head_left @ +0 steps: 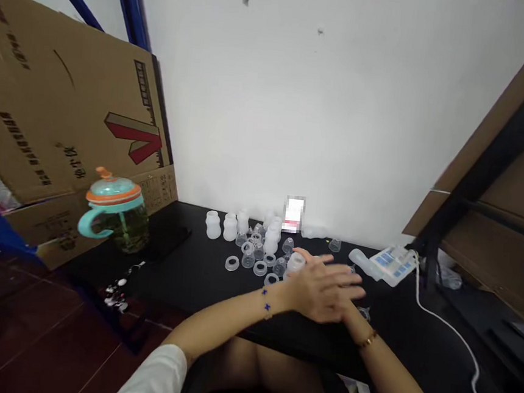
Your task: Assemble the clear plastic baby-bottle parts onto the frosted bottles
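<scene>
My left hand [327, 291] is stretched over the table with its fingers spread, crossing in front of my right hand [308, 255]. Nothing shows in its grasp. Most of the right hand is hidden behind it; the visible fingers curve behind a small frosted white bottle [296, 262], whose open mouth faces up. To the left of the hands stand several similar bottles [272, 237]. Clear dome caps [248, 259] and translucent collar rings [232, 263] lie loose among them on the black table [191, 270].
A handled drinking jar [125, 215] with an orange-trimmed lid stands at left, beside large cardboard boxes [68, 100]. Against the wall is a blurred white card or screen [293, 214]. At right, a blue-and-white packet [393, 264] lies near a white cable [447, 326]. A beaded charm [116, 297] hangs at the left edge.
</scene>
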A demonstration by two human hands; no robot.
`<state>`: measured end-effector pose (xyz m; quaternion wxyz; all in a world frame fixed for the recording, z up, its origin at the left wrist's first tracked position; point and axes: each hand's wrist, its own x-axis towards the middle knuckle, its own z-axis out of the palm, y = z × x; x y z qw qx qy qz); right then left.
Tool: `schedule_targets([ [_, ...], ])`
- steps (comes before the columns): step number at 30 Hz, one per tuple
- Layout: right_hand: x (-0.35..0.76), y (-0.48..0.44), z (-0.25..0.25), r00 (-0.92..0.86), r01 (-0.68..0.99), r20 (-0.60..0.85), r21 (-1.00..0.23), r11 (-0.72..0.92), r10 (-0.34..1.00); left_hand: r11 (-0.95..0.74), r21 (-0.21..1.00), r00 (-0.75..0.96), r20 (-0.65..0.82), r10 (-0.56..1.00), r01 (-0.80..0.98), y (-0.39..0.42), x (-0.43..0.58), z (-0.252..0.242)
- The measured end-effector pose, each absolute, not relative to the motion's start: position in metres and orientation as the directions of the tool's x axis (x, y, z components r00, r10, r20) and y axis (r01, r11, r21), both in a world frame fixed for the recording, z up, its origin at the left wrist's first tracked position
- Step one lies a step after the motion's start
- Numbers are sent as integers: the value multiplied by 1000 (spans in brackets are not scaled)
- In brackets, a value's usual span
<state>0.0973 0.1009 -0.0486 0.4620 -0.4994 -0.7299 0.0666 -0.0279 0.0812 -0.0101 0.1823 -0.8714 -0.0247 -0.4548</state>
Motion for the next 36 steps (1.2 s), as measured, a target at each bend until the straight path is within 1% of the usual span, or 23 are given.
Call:
schedule_targets([
  [1, 96, 103, -46, -75, 701, 591, -541, 464, 803, -940, -255, 552, 829, -93, 226, 94, -37, -9],
  [3, 97, 110, -33, -115, 725, 548, -523, 447, 828, -951, -119, 432, 902, 18, 287, 114, -56, -7],
  [5, 102, 120, -15, -95, 642, 566, -594, 485, 819, -932, 28, 281, 950, 137, 361, 129, -74, -6],
  [7, 109, 131, 1, 13, 523, 617, -675, 521, 787, -903, 142, 188, 954, 234, 406, 139, -87, -9],
  [8, 113, 137, 5, 92, 501, 633, -697, 513, 769, -884, 188, 172, 943, 284, 428, 143, -91, -12],
  [9, 118, 142, 7, 166, 512, 642, -705, 491, 749, -863, 223, 173, 928, 330, 453, 146, -93, -16],
  [10, 122, 147, 5, 242, 563, 641, -704, 433, 728, -839, 255, 190, 904, 383, 481, 149, -94, -20],
  [12, 131, 156, -6, 301, 653, 640, -679, 336, 707, -811, 274, 276, 843, 461, 517, 154, -93, -28],
  [15, 146, 166, -33, 206, 760, 646, -579, 296, 735, -802, 256, 400, 760, 512, 539, 160, -90, -39],
  [18, 158, 172, -53, 133, 826, 648, -491, 278, 750, -794, 260, 460, 699, 548, 550, 165, -89, -48],
  [24, 169, 178, -62, 187, 863, 574, -484, 146, 797, -790, 309, 515, 623, 589, 529, 169, -89, -58],
  [27, 172, 179, -64, 209, 867, 545, -488, 105, 812, -789, 343, 551, 574, 606, 510, 169, -88, -61],
  [29, 174, 179, -66, 207, 864, 551, -490, 113, 808, -778, 366, 573, 530, 625, 510, 169, -87, -63],
  [36, 175, 180, -68, 145, 857, 625, -467, 218, 767, -749, 421, 639, 397, 659, 511, 171, -84, -70],
])
